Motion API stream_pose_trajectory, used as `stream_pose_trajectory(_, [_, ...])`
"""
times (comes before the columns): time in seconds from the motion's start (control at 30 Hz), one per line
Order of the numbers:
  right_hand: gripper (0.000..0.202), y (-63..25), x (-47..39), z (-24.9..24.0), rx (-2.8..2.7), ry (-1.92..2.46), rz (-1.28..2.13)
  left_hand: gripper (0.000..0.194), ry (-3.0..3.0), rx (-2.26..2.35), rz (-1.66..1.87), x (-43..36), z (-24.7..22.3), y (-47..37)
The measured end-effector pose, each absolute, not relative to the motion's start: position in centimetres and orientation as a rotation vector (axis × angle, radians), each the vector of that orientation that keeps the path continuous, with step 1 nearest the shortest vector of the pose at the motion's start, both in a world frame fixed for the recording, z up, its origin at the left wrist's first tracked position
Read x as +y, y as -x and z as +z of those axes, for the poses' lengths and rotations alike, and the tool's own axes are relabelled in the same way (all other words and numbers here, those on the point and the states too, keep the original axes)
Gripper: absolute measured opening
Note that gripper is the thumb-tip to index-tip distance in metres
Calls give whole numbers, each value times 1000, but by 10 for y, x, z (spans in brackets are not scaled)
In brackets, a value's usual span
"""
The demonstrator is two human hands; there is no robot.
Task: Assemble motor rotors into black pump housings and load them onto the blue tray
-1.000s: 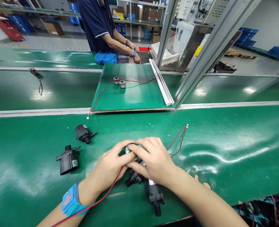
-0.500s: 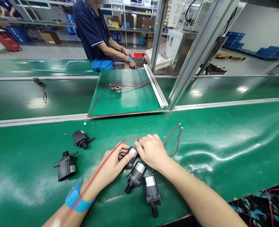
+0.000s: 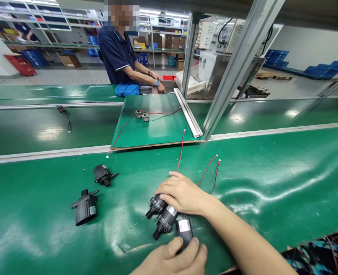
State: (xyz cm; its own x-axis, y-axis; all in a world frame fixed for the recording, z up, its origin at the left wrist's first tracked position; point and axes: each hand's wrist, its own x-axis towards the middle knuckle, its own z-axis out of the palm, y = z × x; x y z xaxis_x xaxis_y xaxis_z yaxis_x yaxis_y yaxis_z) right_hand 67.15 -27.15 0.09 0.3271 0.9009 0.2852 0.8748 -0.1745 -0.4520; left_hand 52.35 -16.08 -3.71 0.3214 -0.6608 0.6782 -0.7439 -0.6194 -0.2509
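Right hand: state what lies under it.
Two black pumps show partly beneath the right hand; their far ends are covered. A red wire extends beyond, its near end hidden.

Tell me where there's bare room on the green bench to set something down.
Large bare patch: right of the rightmost red wires, up to the white strip, though rippled. Another: between the black housings and the three black units. Crowded: around those units, the right hand over two, the left hand at the third.

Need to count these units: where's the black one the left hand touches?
In the head view, that black unit lies low, just right of centre, right of two other black units.
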Motion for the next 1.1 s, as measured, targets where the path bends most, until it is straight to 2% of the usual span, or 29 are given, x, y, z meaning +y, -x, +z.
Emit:
stream_pose_trajectory(0.1, [30,-672,-274,3,-1463,2144,205,14,-2503,-1281,979,-152,-31,-529])
stream_pose_trajectory(0.27, [35,-674,-284,6,-1267,2249,231,19,-2681,-1072,565,-107,2,-537])
stream_pose_trajectory(0.43, [35,-674,-288,5,-1100,2326,232,17,-2870,-765,520,-73,1,-547])
stream_pose_trajectory(0.57, [37,-667,-290,10,-948,2431,240,31,-2867,-670,478,-70,8,-545])
stream_pose_trajectory(0.63, [43,-666,-292,13,-965,2413,205,28,-2843,-659,444,-75,17,-539])
stream_pose_trajectory(0.73, [52,-670,-297,15,-1184,2200,194,25,-2807,-753,309,-83,25,-531])
stream_pose_trajectory(0.83, [51,-677,-301,13,-1275,2056,319,18,-2832,-799,138,-84,23,-530])
stream_pose_trajectory(0.97, [52,-679,-299,6,-1196,2084,364,21,-2912,-594,-87,-71,22,-534])
stream_pose_trajectory(1.1, [58,-672,-296,2,-1122,2154,318,24,-2936,-357,-130,-56,27,-537])
